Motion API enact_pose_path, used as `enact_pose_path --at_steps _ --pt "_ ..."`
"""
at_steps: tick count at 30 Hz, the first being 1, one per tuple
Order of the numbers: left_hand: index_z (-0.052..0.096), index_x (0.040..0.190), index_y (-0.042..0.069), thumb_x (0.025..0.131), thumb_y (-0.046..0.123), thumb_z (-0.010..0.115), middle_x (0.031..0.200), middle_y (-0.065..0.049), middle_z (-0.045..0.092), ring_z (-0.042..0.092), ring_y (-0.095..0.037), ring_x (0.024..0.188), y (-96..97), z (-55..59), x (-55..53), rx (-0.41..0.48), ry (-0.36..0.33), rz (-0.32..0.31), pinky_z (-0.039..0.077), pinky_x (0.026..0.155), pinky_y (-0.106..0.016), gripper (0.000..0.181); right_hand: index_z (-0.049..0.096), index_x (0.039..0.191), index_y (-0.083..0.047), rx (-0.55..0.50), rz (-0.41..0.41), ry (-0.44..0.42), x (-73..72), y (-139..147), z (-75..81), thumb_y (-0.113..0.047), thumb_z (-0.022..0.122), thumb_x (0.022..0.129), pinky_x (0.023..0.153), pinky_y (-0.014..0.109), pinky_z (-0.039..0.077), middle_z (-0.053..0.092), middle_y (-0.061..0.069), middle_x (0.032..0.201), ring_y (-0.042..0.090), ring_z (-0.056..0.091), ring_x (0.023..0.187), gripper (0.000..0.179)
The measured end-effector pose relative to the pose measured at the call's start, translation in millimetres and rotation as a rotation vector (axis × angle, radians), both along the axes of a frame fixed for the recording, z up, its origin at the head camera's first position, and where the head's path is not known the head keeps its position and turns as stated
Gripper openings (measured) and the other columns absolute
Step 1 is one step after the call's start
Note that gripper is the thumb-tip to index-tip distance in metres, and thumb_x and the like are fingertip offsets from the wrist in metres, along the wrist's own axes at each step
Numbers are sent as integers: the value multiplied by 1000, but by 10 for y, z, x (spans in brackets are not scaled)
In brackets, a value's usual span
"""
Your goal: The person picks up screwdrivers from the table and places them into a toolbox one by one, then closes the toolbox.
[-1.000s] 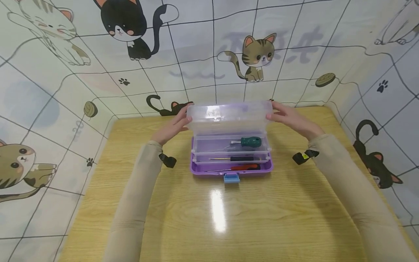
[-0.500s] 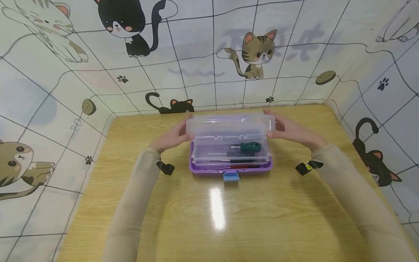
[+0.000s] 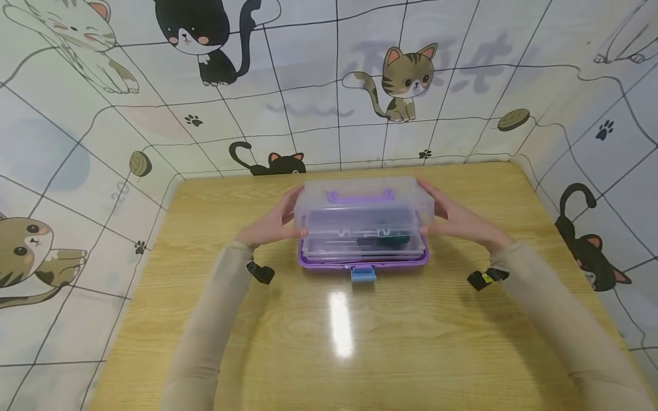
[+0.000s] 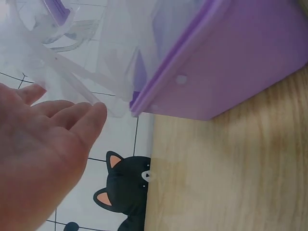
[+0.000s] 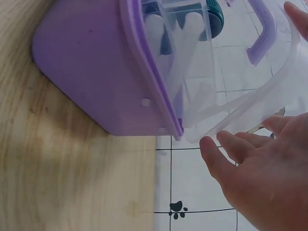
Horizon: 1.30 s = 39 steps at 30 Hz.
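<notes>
A purple toolbox (image 3: pixel 308 264) stands on the table with its clear lid (image 3: pixel 319 191) tilted part-way open over the trays. My left hand (image 3: pixel 269 224) holds the lid's left end, thumb at the front edge and fingers toward the back. At the right end my right hand (image 3: pixel 457 222) holds it the same way. In the left wrist view, the left fingers (image 4: pixel 89 120) lie along the clear plastic. Inside, through the lid, shows a screwdriver with a dark green handle (image 3: pixel 393 238). The right wrist view shows part of that green handle (image 5: pixel 215 21) beside the tray arms.
A blue latch (image 3: pixel 363 274) hangs at the box's front, and a purple carry handle (image 3: pixel 360 196) sits on the lid. Wood tabletop (image 3: pixel 411 331) surrounds the box. Behind the table rises a wall (image 3: pixel 308 80) printed with cats.
Both hands have swung the lid forward and down, and the trays have folded inward with it. The black- and red-handled screwdrivers are now covered. The lid's purple handle has come into sight.
</notes>
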<state>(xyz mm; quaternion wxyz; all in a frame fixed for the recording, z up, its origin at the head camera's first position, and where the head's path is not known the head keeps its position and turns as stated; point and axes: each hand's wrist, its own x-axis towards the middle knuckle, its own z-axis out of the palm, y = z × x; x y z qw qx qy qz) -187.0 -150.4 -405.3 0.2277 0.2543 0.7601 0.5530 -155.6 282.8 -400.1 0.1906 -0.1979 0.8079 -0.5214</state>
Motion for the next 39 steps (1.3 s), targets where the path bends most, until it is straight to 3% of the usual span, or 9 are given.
enact_pose_path --at_steps 6,10,17,21,25,28,39 --pt "2 154 10 74 0 78 160 -14 -3 5 -25 146 79 101 138 27 8 10 14 115 -42 111 3 156 -34 -2 -11 67 25 -18 -138 -8 81 78 109 60 19 -3 2 161 41 19 141 113" --pt "4 153 6 73 -2 79 159 -18 -1 3 -26 146 103 86 183 53 50 11 13 115 -44 110 2 156 -35 23 -25 90 54 -39 -221 -10 83 76 108 62 19 -1 2 161 42 17 141 117" --pt "2 152 6 72 -4 80 160 -15 2 3 -23 146 102 -51 142 71 72 17 13 115 -42 112 1 155 -37 -7 -47 69 52 -73 -315 -7 84 73 105 65 22 -5 1 161 47 16 139 121" --pt "3 152 8 69 -3 82 160 -13 3 7 -27 145 113 -119 125 52 97 35 13 115 -43 115 -3 156 -29 -23 -40 109 29 -103 -378 1 84 70 102 66 28 -8 10 160 53 17 136 126" --pt "3 151 6 67 -4 83 159 -14 2 7 -29 145 140 -176 117 47 135 39 14 115 -43 116 -7 156 -21 -17 -25 159 20 -137 -414 5 83 69 101 68 27 -12 14 159 56 15 135 128" --pt "2 151 5 67 -6 81 159 -15 1 4 -29 145 160 -188 107 55 149 37 12 115 -45 116 -7 156 -16 -18 -22 182 27 -160 -374 8 82 68 103 69 22 -11 18 158 56 12 136 127" --pt "-1 152 6 70 -5 79 159 -14 -4 0 -30 145 178 -184 66 38 143 49 10 115 -47 116 -5 156 -21 -25 -24 201 -34 -160 -428 2 85 69 106 65 21 -9 15 159 50 13 138 128"
